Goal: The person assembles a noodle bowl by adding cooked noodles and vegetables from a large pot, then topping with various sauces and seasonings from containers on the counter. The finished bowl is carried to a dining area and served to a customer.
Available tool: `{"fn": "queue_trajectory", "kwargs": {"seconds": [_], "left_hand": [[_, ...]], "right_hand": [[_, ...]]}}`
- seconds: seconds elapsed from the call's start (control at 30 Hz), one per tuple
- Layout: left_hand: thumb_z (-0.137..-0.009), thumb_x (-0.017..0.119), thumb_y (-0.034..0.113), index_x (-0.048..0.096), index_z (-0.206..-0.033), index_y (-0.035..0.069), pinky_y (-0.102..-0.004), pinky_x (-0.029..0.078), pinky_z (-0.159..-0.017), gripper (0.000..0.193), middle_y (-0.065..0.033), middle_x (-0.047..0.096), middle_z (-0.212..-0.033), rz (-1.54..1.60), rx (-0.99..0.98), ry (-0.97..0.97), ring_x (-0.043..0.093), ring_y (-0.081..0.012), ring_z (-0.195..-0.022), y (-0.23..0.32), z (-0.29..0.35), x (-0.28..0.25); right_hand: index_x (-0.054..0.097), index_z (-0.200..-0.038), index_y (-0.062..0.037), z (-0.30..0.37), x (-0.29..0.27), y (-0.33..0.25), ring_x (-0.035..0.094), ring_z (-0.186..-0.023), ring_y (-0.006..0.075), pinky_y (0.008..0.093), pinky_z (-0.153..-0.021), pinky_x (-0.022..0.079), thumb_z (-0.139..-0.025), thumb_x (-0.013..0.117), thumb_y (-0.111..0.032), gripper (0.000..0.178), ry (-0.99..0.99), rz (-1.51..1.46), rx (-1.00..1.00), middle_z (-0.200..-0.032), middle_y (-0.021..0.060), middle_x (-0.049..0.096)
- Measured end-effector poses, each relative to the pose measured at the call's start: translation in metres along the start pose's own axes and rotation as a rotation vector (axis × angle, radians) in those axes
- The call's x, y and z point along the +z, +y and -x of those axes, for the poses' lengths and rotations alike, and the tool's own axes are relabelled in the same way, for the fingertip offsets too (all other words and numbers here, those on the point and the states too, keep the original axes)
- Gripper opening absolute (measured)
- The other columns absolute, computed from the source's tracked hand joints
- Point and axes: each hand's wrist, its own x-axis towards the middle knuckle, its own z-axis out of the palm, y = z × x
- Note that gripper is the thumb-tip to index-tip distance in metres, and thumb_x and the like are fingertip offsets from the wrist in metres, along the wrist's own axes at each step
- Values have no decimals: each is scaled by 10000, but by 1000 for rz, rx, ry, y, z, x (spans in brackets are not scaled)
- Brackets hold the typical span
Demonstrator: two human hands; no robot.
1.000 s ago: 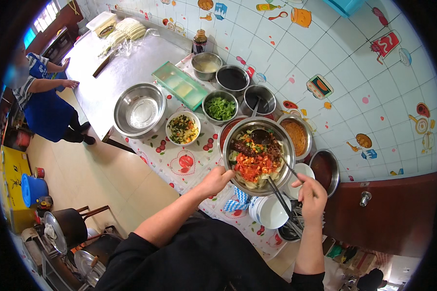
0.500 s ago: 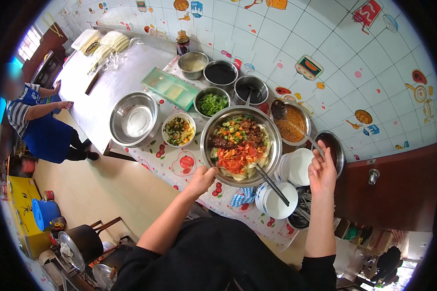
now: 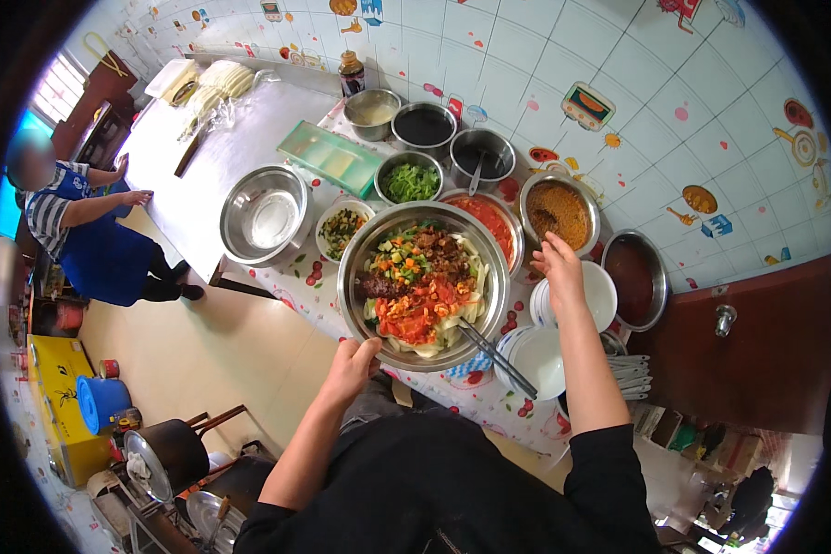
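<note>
My left hand is closed on the near-left rim of a large steel bowl. Pale wide noodles lie in it under tomato pieces, browned meat and diced vegetables. A pair of dark chopsticks leans out over its near-right edge. To the right of the bowl, my right hand is raised with its fingers apart, apparently holding nothing. It is beside a steel bowl of red sauce and a steel bowl of orange-brown seasoning, where a dark spoon head rests.
White bowls are stacked at the right, near a bowl of dark red sauce. Behind stand chopped greens, dark liquids and a green-lidded box. An empty steel basin sits left. A person in a blue apron stands farther left.
The noodle bowl has come nearer and left, uncovering the red sauce bowl. My right hand has let go of the spoon handle and moved left toward the bowl.
</note>
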Motion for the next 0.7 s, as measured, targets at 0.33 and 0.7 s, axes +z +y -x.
{"fn": "queue_trajectory", "kwargs": {"seconds": [0.33,0.7], "left_hand": [[-880,496,190,445,-643,81,-247,191,-421,266,68,327,-545,-16,-16,-108,262,-48,-448,17,18,-24],[-905,477,192,435,-626,66,-254,208,-426,309,62,361,-540,-374,30,-436,289,-50,-462,27,47,16]], "right_hand": [[441,-1296,17,106,-3,0,611,-898,182,281,-757,497,-912,502,-99,406,23,-194,48,-1118,116,573],[563,-1151,12,325,-39,52,575,-676,108,247,-622,472,-965,476,-189,287,181,-284,31,-887,72,629]]}}
